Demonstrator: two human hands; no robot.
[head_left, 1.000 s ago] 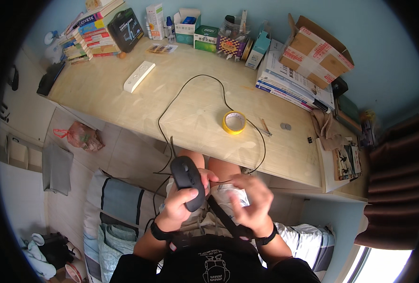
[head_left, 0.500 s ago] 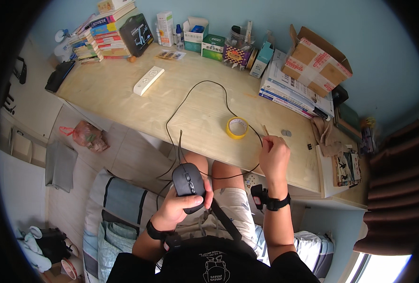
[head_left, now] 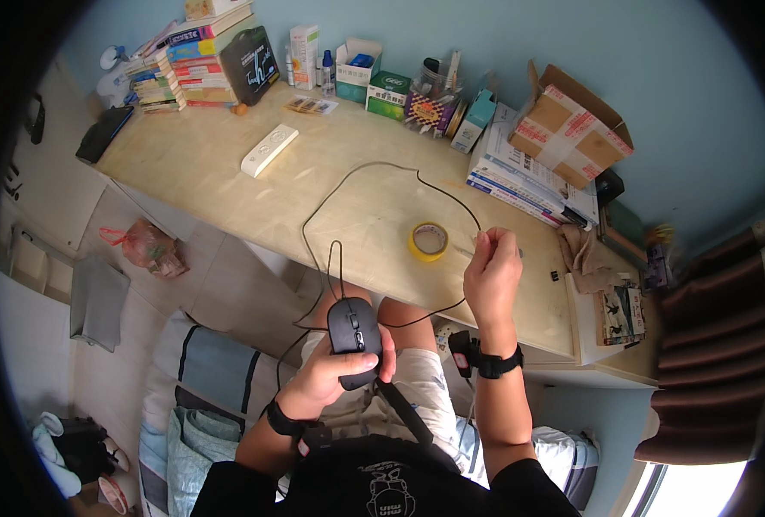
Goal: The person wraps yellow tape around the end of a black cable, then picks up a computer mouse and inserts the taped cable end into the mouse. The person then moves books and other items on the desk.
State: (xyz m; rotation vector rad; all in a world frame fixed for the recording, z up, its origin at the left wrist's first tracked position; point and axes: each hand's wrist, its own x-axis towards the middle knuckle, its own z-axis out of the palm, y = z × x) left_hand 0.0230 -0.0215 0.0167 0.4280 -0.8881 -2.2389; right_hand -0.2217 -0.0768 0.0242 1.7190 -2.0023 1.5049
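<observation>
While the left hand [head_left: 318, 377] grasps the black mouse [head_left: 353, 332] under its thumb, above the lap [head_left: 427, 388], I see the right hand [head_left: 493, 277] pinching the cable [head_left: 418, 172] near the yellow tape [head_left: 416, 246].

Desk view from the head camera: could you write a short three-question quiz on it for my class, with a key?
1. Which hand holds the black mouse?
2. True or false: the roll of yellow tape lies closer to the mouse than the white power strip does.
3. Fill the gap: the open cardboard box at the back of the desk rests on a stack of ____.

Key
1. The left hand.
2. True.
3. Books.
</observation>
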